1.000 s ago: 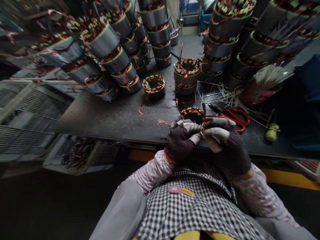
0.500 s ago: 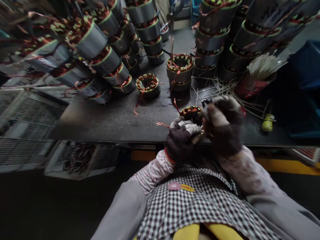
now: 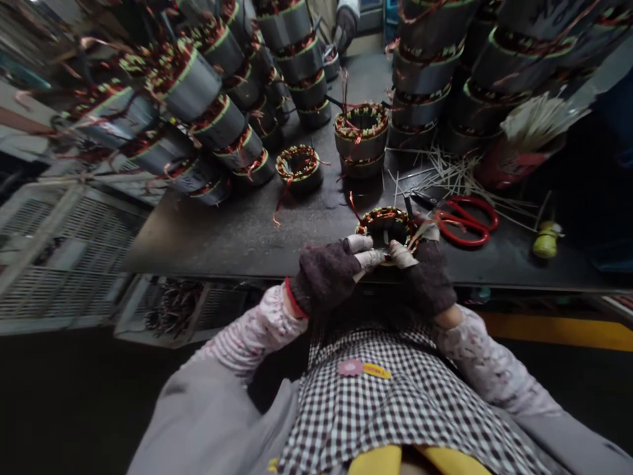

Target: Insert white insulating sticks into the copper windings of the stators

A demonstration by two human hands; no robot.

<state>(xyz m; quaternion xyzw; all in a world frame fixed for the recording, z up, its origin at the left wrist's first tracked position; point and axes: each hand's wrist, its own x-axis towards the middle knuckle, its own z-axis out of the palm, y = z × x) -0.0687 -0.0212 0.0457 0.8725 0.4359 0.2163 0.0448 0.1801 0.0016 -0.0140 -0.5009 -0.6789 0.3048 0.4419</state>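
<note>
The dark-brown gloved left hand [image 3: 324,276] has its white-taped fingers at the near left rim of the round dark ring with copper-wire winding [image 3: 386,213]; its grip I cannot tell. The dark-brown gloved right hand [image 3: 429,274] has thumb and forefinger apart, with the ring's right rim between them; whether they press, I cannot tell. The hands hide the ring's near wall. Just right of the right fingers lie red-handled scissors [image 3: 469,241], whose blades are hard to make out.
</note>
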